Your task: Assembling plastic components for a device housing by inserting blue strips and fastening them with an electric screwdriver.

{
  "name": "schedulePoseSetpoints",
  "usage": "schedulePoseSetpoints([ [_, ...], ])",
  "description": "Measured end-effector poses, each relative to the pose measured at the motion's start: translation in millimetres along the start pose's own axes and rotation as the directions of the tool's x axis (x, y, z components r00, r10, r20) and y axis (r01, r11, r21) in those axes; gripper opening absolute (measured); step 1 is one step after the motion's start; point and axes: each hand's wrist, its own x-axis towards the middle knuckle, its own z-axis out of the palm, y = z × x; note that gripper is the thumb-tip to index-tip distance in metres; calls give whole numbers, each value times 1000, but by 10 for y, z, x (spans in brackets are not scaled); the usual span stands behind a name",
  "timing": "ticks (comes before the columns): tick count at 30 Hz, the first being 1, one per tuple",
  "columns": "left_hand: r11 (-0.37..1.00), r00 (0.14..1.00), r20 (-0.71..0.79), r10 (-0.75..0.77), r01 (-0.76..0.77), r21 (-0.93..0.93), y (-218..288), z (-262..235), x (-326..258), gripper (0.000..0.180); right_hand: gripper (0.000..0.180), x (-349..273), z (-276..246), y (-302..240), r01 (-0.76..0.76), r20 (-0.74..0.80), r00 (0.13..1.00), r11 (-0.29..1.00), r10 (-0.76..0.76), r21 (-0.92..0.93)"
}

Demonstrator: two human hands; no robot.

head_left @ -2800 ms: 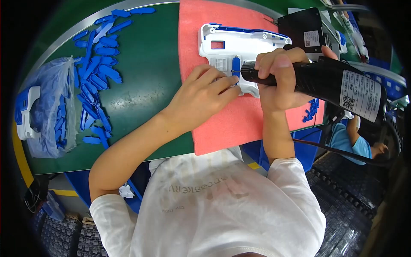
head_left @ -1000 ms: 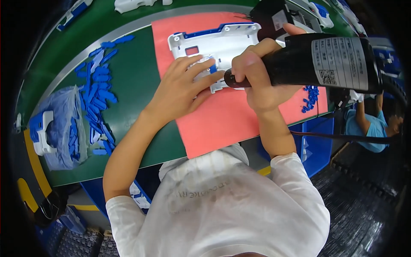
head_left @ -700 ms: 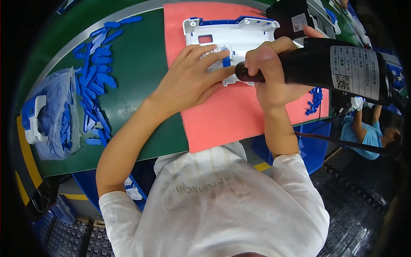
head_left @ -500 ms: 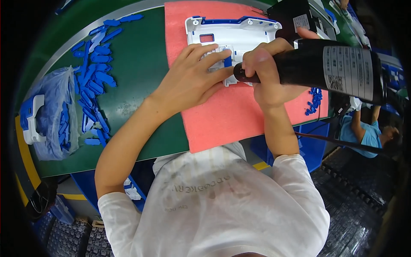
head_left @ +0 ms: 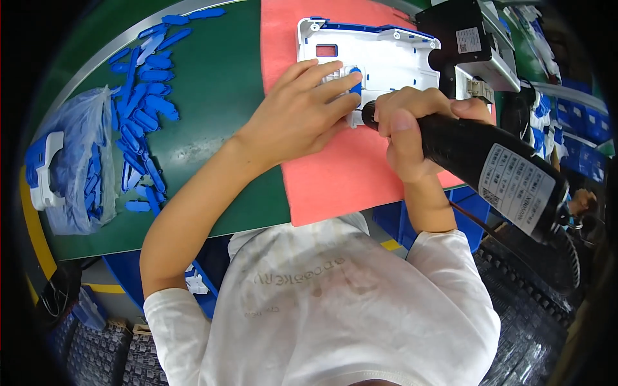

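Observation:
A white plastic housing with blue trim (head_left: 402, 67) lies on the pink mat (head_left: 341, 180). Over its near left part my left hand (head_left: 299, 116) rests with fingers stretched out, the fingertips on or beside a small blue strip (head_left: 356, 83) set in the housing. My right hand (head_left: 409, 128) is wrapped round a black electric screwdriver (head_left: 476, 151), which is tilted with its nose toward the housing's near edge, close to my left fingertips. The tip of the screwdriver is hidden, so I cannot tell whether it touches anything.
Long blue plastic pieces (head_left: 145, 116) lie heaped on the green table (head_left: 206, 122) at left. Beside them are a clear bag of blue parts (head_left: 96, 180) and a white-and-blue casing (head_left: 45, 170). A black boxy device (head_left: 460, 38) stands at the back right. A cord hangs from the screwdriver.
The screwdriver's rear end has swung down toward me, and its nose sits slightly farther right in the picture. The view has shifted a little, with the mat and housing appearing farther right.

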Motion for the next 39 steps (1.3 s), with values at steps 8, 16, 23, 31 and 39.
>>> schedulePoseSetpoints([
  [8, 991, 999, -31, 26, -21, 132, -10, -71, -61, 31, 18, 20, -113, -179, 116, -398, 917, 969, -20, 218],
  [16, 594, 798, 131, -588, 536, -600, -154, -1382, 405, 27, 23, 102, -691, -587, 424, -650, 760, 751, 9, 507],
  [23, 439, 743, 121, -658, 510, -740, -1002, -1147, 1228, 41, 54, 321, -279, -41, 186, -587, 808, 922, 52, 338],
  [31, 937, 975, -75, -207, 220, 272, -1735, -99, 1619, 36, 58, 260, -231, 175, 4, -578, 800, 962, 160, 272],
  [39, 336, 674, -461, -577, 711, 618, -2406, -943, 1013, 75, 58, 250, -293, 129, -100, -672, 705, 970, 227, 223],
])
